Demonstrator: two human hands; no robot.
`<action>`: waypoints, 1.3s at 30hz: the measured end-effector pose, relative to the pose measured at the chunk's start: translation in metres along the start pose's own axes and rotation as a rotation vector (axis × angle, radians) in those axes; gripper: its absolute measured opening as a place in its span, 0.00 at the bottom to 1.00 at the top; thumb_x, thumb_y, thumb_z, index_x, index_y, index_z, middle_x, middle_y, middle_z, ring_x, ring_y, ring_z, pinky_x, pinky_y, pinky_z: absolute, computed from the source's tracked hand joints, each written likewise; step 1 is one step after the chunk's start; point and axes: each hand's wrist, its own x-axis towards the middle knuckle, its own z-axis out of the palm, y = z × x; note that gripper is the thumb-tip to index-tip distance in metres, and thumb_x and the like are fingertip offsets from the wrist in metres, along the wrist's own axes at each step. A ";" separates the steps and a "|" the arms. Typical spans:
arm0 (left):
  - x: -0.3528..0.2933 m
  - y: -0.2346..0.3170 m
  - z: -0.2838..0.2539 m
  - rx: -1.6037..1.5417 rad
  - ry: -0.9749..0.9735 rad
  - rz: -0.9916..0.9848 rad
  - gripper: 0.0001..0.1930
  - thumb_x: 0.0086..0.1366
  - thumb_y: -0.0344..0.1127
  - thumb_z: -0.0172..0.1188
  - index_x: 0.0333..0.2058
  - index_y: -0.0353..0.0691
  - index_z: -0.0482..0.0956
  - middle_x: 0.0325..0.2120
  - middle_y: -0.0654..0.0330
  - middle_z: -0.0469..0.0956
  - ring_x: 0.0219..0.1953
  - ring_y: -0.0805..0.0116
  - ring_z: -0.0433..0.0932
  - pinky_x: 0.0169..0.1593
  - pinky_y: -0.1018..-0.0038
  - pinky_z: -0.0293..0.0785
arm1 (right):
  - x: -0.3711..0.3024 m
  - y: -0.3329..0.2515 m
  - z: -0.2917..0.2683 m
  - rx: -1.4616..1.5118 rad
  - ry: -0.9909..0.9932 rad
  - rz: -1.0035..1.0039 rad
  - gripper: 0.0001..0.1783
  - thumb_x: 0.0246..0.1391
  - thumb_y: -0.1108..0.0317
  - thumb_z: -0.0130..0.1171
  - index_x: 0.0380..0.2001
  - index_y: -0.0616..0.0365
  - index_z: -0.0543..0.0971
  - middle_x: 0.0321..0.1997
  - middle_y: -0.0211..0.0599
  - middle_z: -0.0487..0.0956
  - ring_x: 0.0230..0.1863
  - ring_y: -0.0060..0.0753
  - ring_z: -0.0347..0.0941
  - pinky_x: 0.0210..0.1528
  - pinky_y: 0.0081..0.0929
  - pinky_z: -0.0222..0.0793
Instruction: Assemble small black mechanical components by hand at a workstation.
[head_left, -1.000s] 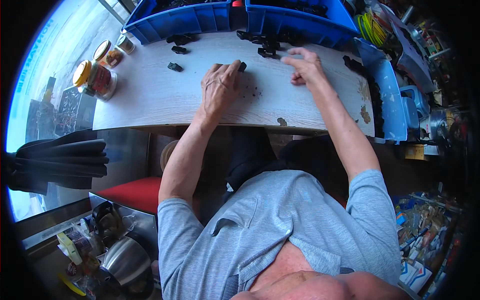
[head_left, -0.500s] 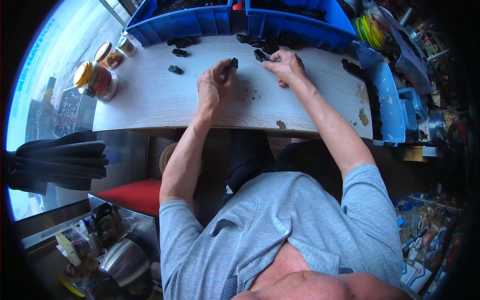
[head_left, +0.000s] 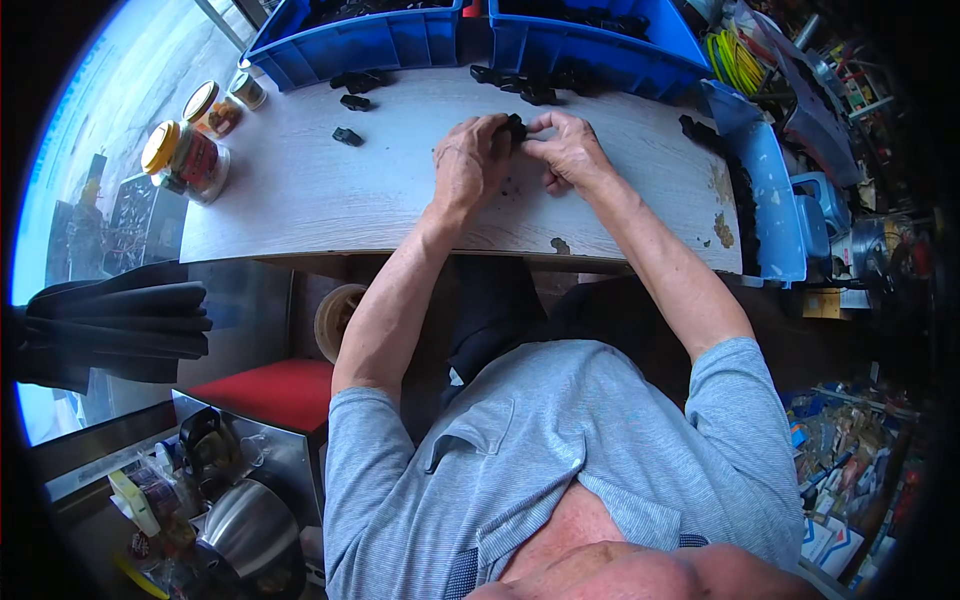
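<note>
Over the middle of the table, my left hand [head_left: 468, 160] is closed around a small black plastic part [head_left: 516, 127], whose top shows past the fingertips. My right hand [head_left: 573, 155] meets it from the right, thumb and forefinger pinched at the part, the other fingers curled below. Whether one piece or two are between the hands cannot be made out. To the left lie two single black parts, the nearer part [head_left: 347, 136] and the farther part [head_left: 355, 102]. Beyond my hands, a loose row of black parts [head_left: 538, 96] lies before the bins.
Two blue bins, left bin [head_left: 360, 50] and right bin [head_left: 600, 60], hold black parts at the back. Jars, one a yellow-lidded jar [head_left: 190, 165], stand at the left edge. A light blue container [head_left: 770, 200] adjoins the right edge. Dark crumbs and worn patches mark the table [head_left: 330, 210].
My left hand has moved right with its black part. My right hand has drawn back slightly from the row with a black part, and the hands now meet.
</note>
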 end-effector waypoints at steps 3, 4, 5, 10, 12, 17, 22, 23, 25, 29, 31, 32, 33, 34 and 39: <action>-0.001 -0.002 0.000 0.001 0.020 0.010 0.11 0.64 0.33 0.62 0.45 0.41 0.84 0.39 0.50 0.84 0.41 0.49 0.83 0.45 0.63 0.79 | 0.003 -0.001 0.000 -0.002 -0.010 -0.058 0.25 0.51 0.69 0.67 0.54 0.53 0.77 0.28 0.35 0.80 0.16 0.24 0.72 0.16 0.26 0.73; -0.001 -0.001 0.000 0.003 0.018 0.010 0.11 0.64 0.33 0.62 0.45 0.41 0.84 0.39 0.50 0.84 0.41 0.49 0.83 0.45 0.63 0.79 | 0.005 -0.003 0.000 0.000 -0.010 -0.058 0.25 0.51 0.69 0.67 0.54 0.53 0.77 0.28 0.35 0.80 0.16 0.24 0.72 0.16 0.26 0.73; -0.002 0.000 0.001 0.031 -0.004 0.023 0.12 0.64 0.32 0.62 0.46 0.42 0.84 0.39 0.51 0.84 0.41 0.49 0.83 0.45 0.63 0.79 | 0.007 -0.004 -0.001 -0.032 -0.041 -0.044 0.25 0.51 0.69 0.66 0.55 0.51 0.77 0.27 0.35 0.79 0.15 0.24 0.72 0.16 0.26 0.73; -0.005 0.002 0.000 0.103 -0.028 0.088 0.12 0.64 0.31 0.61 0.46 0.44 0.84 0.39 0.53 0.84 0.40 0.50 0.83 0.44 0.62 0.79 | 0.010 -0.008 0.001 -0.121 -0.111 -0.013 0.26 0.51 0.68 0.66 0.56 0.48 0.78 0.23 0.33 0.77 0.15 0.24 0.71 0.16 0.26 0.72; -0.005 0.004 0.000 0.100 -0.017 0.130 0.12 0.64 0.30 0.61 0.46 0.44 0.83 0.40 0.53 0.84 0.40 0.51 0.83 0.45 0.62 0.79 | 0.010 -0.006 0.001 -0.165 -0.100 -0.035 0.24 0.51 0.68 0.65 0.54 0.48 0.79 0.23 0.33 0.77 0.15 0.24 0.72 0.16 0.25 0.72; -0.007 0.005 -0.008 0.034 -0.045 0.108 0.12 0.64 0.29 0.61 0.45 0.43 0.84 0.40 0.53 0.84 0.41 0.51 0.83 0.45 0.62 0.79 | 0.009 -0.001 0.002 -0.188 -0.093 -0.030 0.22 0.52 0.67 0.65 0.52 0.50 0.79 0.20 0.30 0.76 0.14 0.22 0.71 0.15 0.25 0.70; -0.006 -0.003 -0.017 0.095 -0.076 0.179 0.12 0.64 0.27 0.61 0.46 0.41 0.83 0.41 0.52 0.84 0.42 0.52 0.83 0.46 0.63 0.80 | 0.010 -0.003 0.003 -0.232 -0.087 -0.035 0.19 0.51 0.69 0.64 0.49 0.52 0.78 0.18 0.28 0.73 0.14 0.21 0.68 0.14 0.24 0.67; -0.006 -0.003 -0.017 0.068 -0.085 0.179 0.12 0.64 0.27 0.61 0.47 0.41 0.83 0.41 0.52 0.84 0.42 0.52 0.84 0.46 0.64 0.80 | 0.011 0.000 0.002 -0.227 -0.082 -0.037 0.19 0.51 0.69 0.64 0.49 0.53 0.78 0.18 0.28 0.73 0.14 0.21 0.68 0.14 0.24 0.67; -0.007 -0.004 -0.018 0.048 -0.098 0.170 0.13 0.64 0.27 0.61 0.47 0.40 0.83 0.41 0.52 0.84 0.43 0.52 0.84 0.47 0.64 0.80 | 0.009 0.000 0.004 -0.218 -0.089 -0.034 0.19 0.51 0.70 0.64 0.48 0.53 0.79 0.17 0.27 0.73 0.14 0.21 0.68 0.14 0.24 0.67; -0.003 -0.003 -0.019 0.023 -0.114 0.197 0.13 0.63 0.25 0.61 0.46 0.40 0.83 0.41 0.52 0.84 0.43 0.52 0.83 0.47 0.64 0.80 | 0.008 0.002 0.001 -0.206 -0.088 -0.051 0.18 0.50 0.71 0.64 0.47 0.53 0.79 0.17 0.26 0.72 0.14 0.20 0.68 0.14 0.22 0.66; -0.003 -0.002 -0.019 -0.010 -0.130 0.192 0.13 0.62 0.24 0.61 0.45 0.40 0.84 0.40 0.53 0.84 0.42 0.51 0.83 0.48 0.63 0.79 | 0.010 0.004 -0.001 -0.202 -0.097 -0.059 0.18 0.50 0.71 0.64 0.47 0.53 0.80 0.17 0.26 0.72 0.15 0.19 0.68 0.14 0.22 0.66; -0.004 -0.001 -0.019 -0.036 -0.131 0.176 0.13 0.62 0.24 0.61 0.45 0.40 0.84 0.40 0.53 0.84 0.43 0.51 0.83 0.48 0.63 0.79 | 0.010 0.005 -0.002 -0.221 -0.102 -0.064 0.19 0.51 0.70 0.64 0.49 0.51 0.80 0.18 0.30 0.75 0.15 0.20 0.71 0.17 0.22 0.69; -0.005 -0.001 -0.020 -0.062 -0.132 0.162 0.14 0.62 0.24 0.60 0.46 0.41 0.84 0.41 0.53 0.84 0.43 0.51 0.83 0.48 0.62 0.79 | 0.010 0.007 -0.002 -0.241 -0.107 -0.069 0.20 0.53 0.69 0.64 0.51 0.50 0.81 0.20 0.34 0.78 0.16 0.21 0.73 0.20 0.21 0.73; -0.006 -0.002 -0.019 -0.059 -0.135 0.161 0.14 0.62 0.24 0.60 0.46 0.41 0.84 0.41 0.53 0.84 0.43 0.51 0.83 0.48 0.62 0.79 | 0.010 0.008 -0.002 -0.237 -0.108 -0.068 0.20 0.53 0.69 0.64 0.51 0.50 0.81 0.20 0.34 0.78 0.16 0.21 0.73 0.20 0.21 0.73; -0.006 0.000 -0.019 0.101 -0.249 0.208 0.17 0.66 0.26 0.60 0.52 0.45 0.82 0.48 0.56 0.82 0.48 0.54 0.82 0.50 0.64 0.80 | 0.010 0.009 -0.003 -0.220 -0.109 -0.082 0.21 0.52 0.70 0.64 0.52 0.50 0.81 0.21 0.34 0.79 0.18 0.22 0.76 0.23 0.20 0.76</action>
